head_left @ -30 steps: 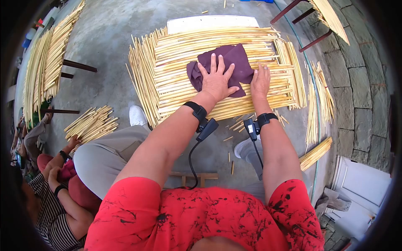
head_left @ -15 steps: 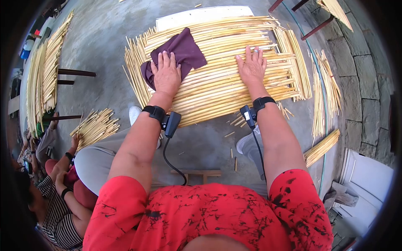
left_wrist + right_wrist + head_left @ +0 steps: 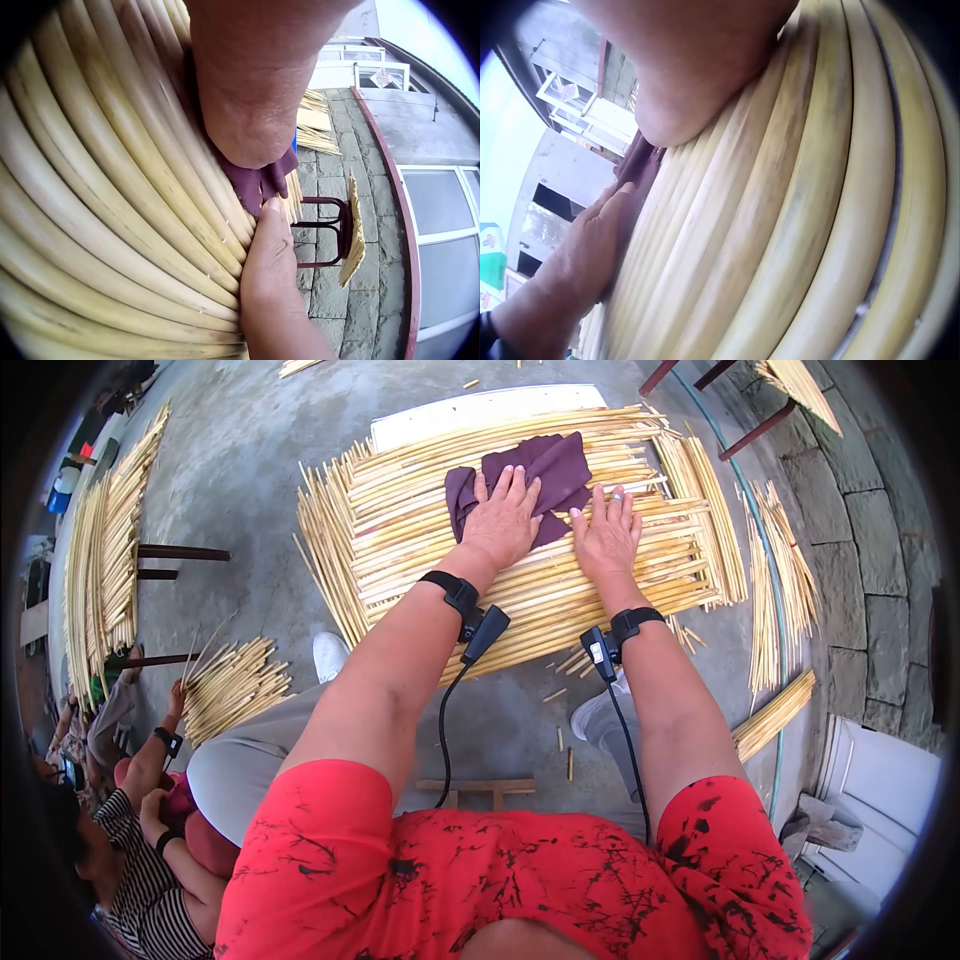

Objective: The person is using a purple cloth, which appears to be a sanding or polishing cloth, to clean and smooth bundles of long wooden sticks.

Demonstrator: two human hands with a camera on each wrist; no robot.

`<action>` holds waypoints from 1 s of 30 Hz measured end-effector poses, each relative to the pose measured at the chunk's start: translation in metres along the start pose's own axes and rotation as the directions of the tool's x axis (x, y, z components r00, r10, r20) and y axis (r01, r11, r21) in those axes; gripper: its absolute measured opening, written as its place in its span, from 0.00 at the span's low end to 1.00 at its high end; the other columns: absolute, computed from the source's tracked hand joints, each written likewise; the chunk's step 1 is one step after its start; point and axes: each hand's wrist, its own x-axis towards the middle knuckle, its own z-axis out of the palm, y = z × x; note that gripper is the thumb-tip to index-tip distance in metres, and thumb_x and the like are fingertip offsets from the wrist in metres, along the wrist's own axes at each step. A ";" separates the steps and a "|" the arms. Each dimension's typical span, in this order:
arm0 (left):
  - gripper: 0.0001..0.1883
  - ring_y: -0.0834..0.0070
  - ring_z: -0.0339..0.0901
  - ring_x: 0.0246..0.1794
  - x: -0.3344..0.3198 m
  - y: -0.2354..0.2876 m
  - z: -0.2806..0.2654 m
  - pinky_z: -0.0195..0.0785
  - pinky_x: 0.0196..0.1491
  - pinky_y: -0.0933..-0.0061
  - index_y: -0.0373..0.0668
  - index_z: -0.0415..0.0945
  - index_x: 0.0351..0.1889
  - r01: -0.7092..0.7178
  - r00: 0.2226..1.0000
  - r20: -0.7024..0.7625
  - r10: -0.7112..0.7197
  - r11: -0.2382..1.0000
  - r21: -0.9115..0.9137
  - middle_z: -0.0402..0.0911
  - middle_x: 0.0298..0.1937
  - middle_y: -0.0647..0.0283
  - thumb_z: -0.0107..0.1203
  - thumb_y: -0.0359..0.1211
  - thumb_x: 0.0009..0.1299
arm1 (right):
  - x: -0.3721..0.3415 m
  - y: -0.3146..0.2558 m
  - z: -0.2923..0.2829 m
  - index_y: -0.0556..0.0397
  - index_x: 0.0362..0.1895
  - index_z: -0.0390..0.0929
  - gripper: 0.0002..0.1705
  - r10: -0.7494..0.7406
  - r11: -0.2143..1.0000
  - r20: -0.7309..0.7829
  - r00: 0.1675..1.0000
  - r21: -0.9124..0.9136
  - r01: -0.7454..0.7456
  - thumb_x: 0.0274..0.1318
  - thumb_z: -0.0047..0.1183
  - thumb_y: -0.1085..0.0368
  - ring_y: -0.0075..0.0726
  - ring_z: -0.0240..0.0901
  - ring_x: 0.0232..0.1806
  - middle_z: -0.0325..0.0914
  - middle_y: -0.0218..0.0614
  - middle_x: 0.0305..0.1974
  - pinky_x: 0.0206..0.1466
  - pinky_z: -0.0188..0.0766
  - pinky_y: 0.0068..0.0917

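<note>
Purple cloth [image 3: 562, 463] lies in a bunch on top of the yellow sticks [image 3: 400, 542], just to 12 o'clock of their middle. The left hand [image 3: 503, 520] rests on the cloth's 8 o'clock side. Its fingers are straight and spread a bit, pressing down and not curled round the cloth. The right hand [image 3: 607, 543] lies on the sticks at 4 o'clock from the cloth, close to its edge. Its fingers are straight too and hold nothing.

A few things could go wrong, I think. At 3 o'clock, some stick ends [image 3: 695, 507] poke out unevenly, so the cloth could snag there if it slides that way. If the left hand pushes too hard sideways, sticks might roll or slip out of line. If the right hand lifts while the other rubs, the sticks may shift more. The cloth is crumpled, so it could bunch up and miss spots. A black wire [image 3: 441, 745] hangs down toward 6 o'clock and might catch on something.
</note>
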 end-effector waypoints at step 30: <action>0.27 0.64 0.47 0.71 0.028 -0.104 0.000 0.39 0.64 0.35 0.49 0.53 0.68 0.302 0.953 -0.029 -0.302 0.938 0.169 0.51 0.70 0.57 0.35 0.45 0.71 | -0.001 -0.003 -0.003 0.50 0.69 0.48 0.36 0.036 0.999 0.045 0.998 0.031 -0.038 0.62 0.30 0.44 0.50 0.30 0.73 0.42 0.51 0.69 0.72 0.24 0.46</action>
